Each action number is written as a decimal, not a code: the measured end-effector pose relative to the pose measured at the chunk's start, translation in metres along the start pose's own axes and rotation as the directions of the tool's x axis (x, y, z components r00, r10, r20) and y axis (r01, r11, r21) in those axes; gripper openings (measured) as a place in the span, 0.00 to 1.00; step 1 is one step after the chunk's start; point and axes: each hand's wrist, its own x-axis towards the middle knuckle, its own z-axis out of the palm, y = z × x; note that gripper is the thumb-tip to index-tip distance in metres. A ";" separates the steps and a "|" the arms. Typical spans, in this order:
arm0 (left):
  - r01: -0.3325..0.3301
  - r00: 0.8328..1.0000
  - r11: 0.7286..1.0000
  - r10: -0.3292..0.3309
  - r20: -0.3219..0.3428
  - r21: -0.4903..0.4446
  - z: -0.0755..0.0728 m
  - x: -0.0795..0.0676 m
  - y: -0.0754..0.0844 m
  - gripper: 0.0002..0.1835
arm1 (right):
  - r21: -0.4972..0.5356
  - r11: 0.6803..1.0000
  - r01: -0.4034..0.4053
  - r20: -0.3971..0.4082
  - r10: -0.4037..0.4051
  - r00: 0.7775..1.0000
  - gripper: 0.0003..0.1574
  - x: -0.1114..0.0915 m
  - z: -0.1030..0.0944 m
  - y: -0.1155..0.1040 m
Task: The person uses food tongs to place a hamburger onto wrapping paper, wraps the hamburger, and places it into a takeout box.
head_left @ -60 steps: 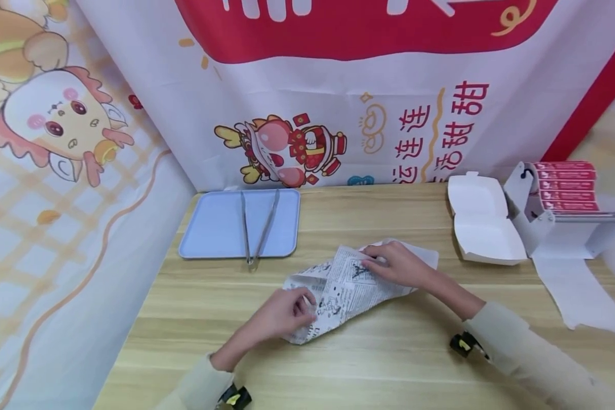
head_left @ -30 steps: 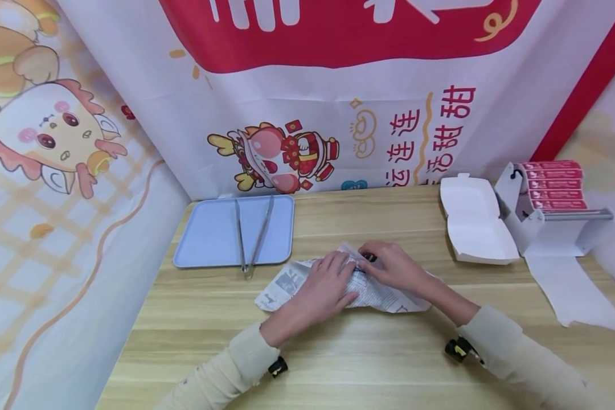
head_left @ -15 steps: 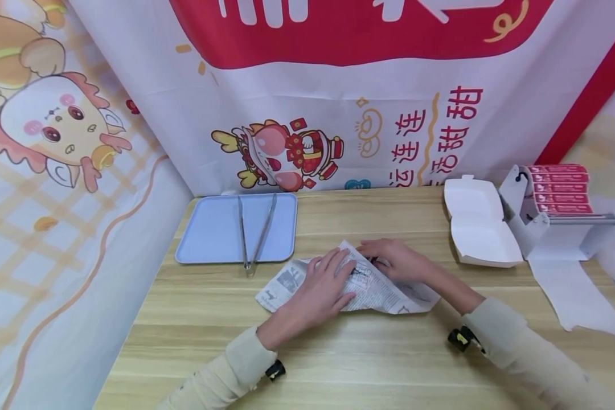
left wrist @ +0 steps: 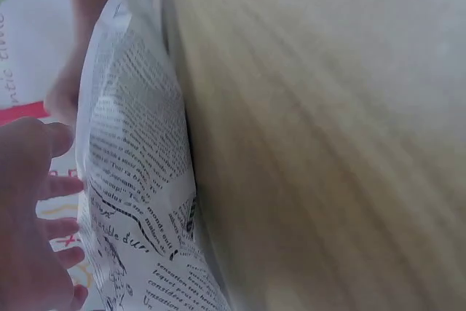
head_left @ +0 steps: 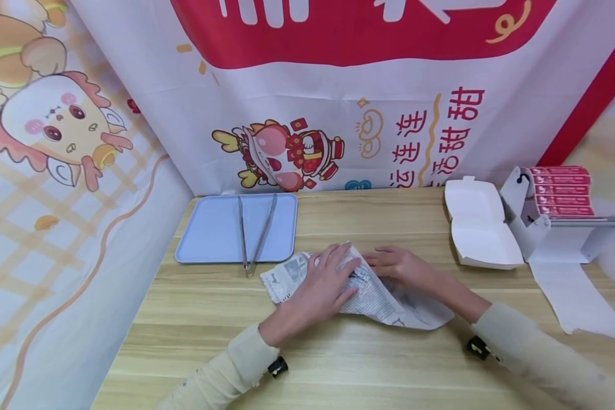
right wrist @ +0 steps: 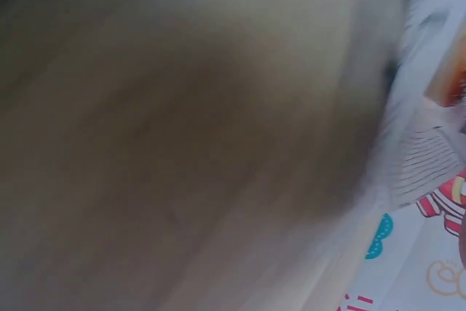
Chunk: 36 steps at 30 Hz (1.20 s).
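A sheet of newspaper-print wrapping paper (head_left: 374, 304) lies folded over on the table. My left hand (head_left: 322, 285) rests on its folded top with the fingers spread, and in the left wrist view its fingertips meet the printed paper (left wrist: 135, 121). At the paper's far right side is my right hand (head_left: 407, 270), fingers extended along the upper edge and its thumb side hidden. An orange-brown piece of food (right wrist: 448, 78) shows between paper folds at the right edge of the blurred right wrist view. Most of what lies inside the wrap is hidden.
A light blue tray (head_left: 210, 228) stands at the back left, with metal tongs (head_left: 261, 239) lying across it. An open white takeout box (head_left: 484, 242) sits back right, beside a dispenser holding a roll of red labels (head_left: 564, 191). A printed curtain hangs behind the table.
My left hand moved from the paper's left corner onto its middle, then stayed. My right fingers, curled at the paper's edge before, have straightened, and the paper's right flap has shifted toward me.
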 end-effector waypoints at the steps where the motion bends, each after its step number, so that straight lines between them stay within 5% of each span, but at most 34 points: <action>1: 0.002 1.000 0.999 -0.002 0.001 -0.034 -0.001 0.002 -0.002 0.32 | -0.032 0.999 0.037 -0.011 -0.037 0.999 0.23 -0.002 0.000 -0.001; 3: 0.020 1.000 0.990 -0.017 0.019 -0.136 -0.004 0.008 -0.006 0.34 | -0.085 0.992 0.092 -0.011 -0.094 0.996 0.21 -0.005 -0.001 -0.003; 6: 0.050 0.995 0.943 -0.018 0.099 -0.329 -0.010 0.020 -0.019 0.34 | -0.118 0.982 0.146 0.018 -0.145 0.989 0.18 -0.007 -0.004 -0.006; 11: -0.014 0.971 0.879 0.125 0.203 -0.476 -0.009 0.040 -0.039 0.17 | -0.080 0.983 0.163 0.051 -0.160 0.986 0.19 -0.008 -0.005 -0.009; 13: -0.041 0.964 0.872 0.163 0.209 -0.488 -0.005 0.044 -0.041 0.11 | -0.004 0.996 0.090 0.064 -0.089 0.994 0.20 -0.009 -0.007 -0.013; 16: -0.027 0.962 0.855 0.163 0.219 -0.518 -0.002 0.046 -0.041 0.07 | 0.108 0.986 -0.131 0.125 0.117 0.985 0.24 -0.005 -0.014 -0.026; 18: -0.002 0.963 0.848 0.144 0.227 -0.531 0.000 0.046 -0.041 0.06 | 0.165 0.934 -0.316 0.181 0.286 0.941 0.20 0.003 -0.020 -0.038; 21: 0.017 0.968 0.837 0.123 0.218 -0.547 0.001 0.047 -0.038 0.07 | 0.198 0.823 -0.533 0.241 0.486 0.840 0.17 0.017 -0.026 -0.053; 24: 0.026 0.972 0.817 0.113 0.205 -0.576 0.005 0.045 -0.034 0.08 | 0.248 0.711 -0.658 0.253 0.608 0.752 0.12 0.026 -0.026 -0.064; 27: 0.078 0.972 0.797 0.073 0.223 -0.599 0.008 0.042 -0.031 0.09 | 0.285 0.637 -0.716 0.257 0.669 0.697 0.05 0.029 -0.021 -0.064; 32: 0.235 0.941 0.756 -0.019 0.339 -0.611 0.011 0.035 -0.029 0.18 | 0.329 0.577 -0.748 0.248 0.711 0.658 0.06 0.025 -0.012 -0.057; 36: 0.275 0.928 0.732 -0.032 0.372 -0.623 0.011 0.032 -0.029 0.23 | 0.327 0.582 -0.745 0.227 0.716 0.660 0.08 0.024 -0.008 -0.053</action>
